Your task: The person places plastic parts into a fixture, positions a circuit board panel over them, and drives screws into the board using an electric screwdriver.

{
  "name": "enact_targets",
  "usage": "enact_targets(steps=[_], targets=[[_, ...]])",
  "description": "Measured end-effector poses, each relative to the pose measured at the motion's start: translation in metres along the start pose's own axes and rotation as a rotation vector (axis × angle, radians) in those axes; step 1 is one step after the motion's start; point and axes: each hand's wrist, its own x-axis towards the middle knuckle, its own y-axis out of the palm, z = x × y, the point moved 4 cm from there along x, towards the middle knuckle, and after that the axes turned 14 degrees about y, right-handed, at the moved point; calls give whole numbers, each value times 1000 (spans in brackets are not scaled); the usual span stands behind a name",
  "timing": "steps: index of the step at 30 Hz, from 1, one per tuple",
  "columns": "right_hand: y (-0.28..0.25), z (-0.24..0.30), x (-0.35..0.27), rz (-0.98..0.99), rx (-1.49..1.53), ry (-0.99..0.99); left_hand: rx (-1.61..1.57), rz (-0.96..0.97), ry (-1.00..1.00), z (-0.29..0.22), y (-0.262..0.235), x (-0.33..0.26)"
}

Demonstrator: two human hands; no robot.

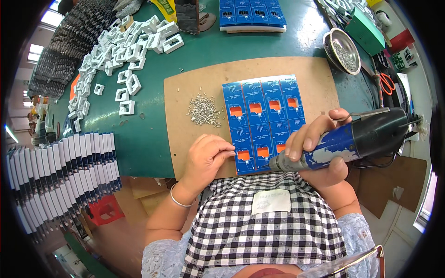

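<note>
My right hand [327, 173] is wrapped round an electric screwdriver [334, 146] with a worn blue body and a black rear end. Its nose points left, over the near edge of a blue circuit board panel [240, 131]. Several rectangular openings in the panel show orange beneath. My left hand [204, 155] is at the panel's left edge, thumb and forefinger pinched together; whatever is between them is too small to make out. Beyond it, a heap of small silver screws [204, 110] lies on the brown work board [183, 104], left of the panel.
White plastic frames [134, 51] are piled at the far left of the green table [194, 48]. More blue panels [252, 16] are stacked at the back. Metal bowls [344, 51] with small parts stand at the right, near a green box [365, 31]. Rows of white-and-blue pieces [65, 171] fill the left side.
</note>
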Motion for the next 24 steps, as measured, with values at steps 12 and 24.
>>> enact_targets(steps=[12,24], targets=[[12,-4,17,85,-24,-23,305,151,141,-6,-6,9],[53,-23,45,194,-123,46,136,42,203,13,2,4]])
